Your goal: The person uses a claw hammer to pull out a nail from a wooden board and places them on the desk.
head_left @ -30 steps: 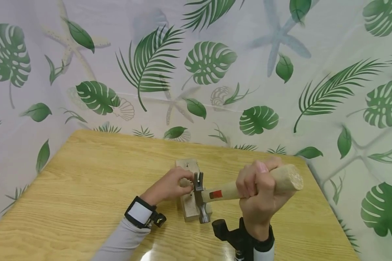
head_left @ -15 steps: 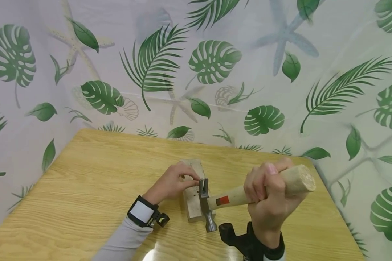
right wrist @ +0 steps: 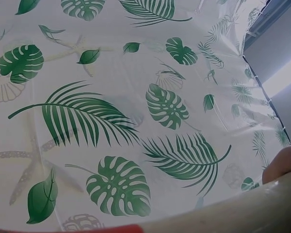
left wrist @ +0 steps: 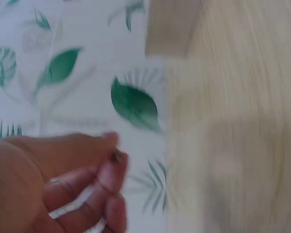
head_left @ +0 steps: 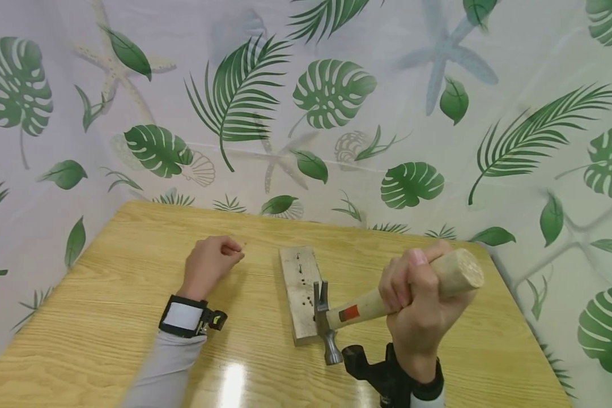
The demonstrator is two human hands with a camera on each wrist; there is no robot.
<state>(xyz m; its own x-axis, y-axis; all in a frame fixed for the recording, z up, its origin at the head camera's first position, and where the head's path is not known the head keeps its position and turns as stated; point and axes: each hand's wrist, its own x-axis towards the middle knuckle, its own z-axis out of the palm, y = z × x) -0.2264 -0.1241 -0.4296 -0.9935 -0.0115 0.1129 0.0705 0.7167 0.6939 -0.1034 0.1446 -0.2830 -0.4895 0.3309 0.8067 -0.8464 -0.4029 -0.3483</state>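
Note:
My right hand [head_left: 418,300] grips the wooden handle of a claw hammer [head_left: 362,307], its claw pointing away from me. The hammer's steel head overlaps the right edge of a wooden block [head_left: 304,324] in the head view. Small dark holes and a couple of nail-like bits mark the block's top. Left of the block, my left hand [head_left: 210,265] is raised with thumb and forefinger pinched together. Between those fingertips, the left wrist view shows a small dark nail [left wrist: 117,156], blurred and mostly hidden. The right wrist view catches part of the handle [right wrist: 223,213].
The wood-grain table [head_left: 148,272] extends around the block on both sides. Behind it hangs a white leaf-print cloth [head_left: 347,187]. Wrist straps with cameras [head_left: 216,319] sit on both forearms.
My left hand has moved off the block, to the left and away from me, pinching the small nail. The right hand and hammer have barely shifted over the last half second.

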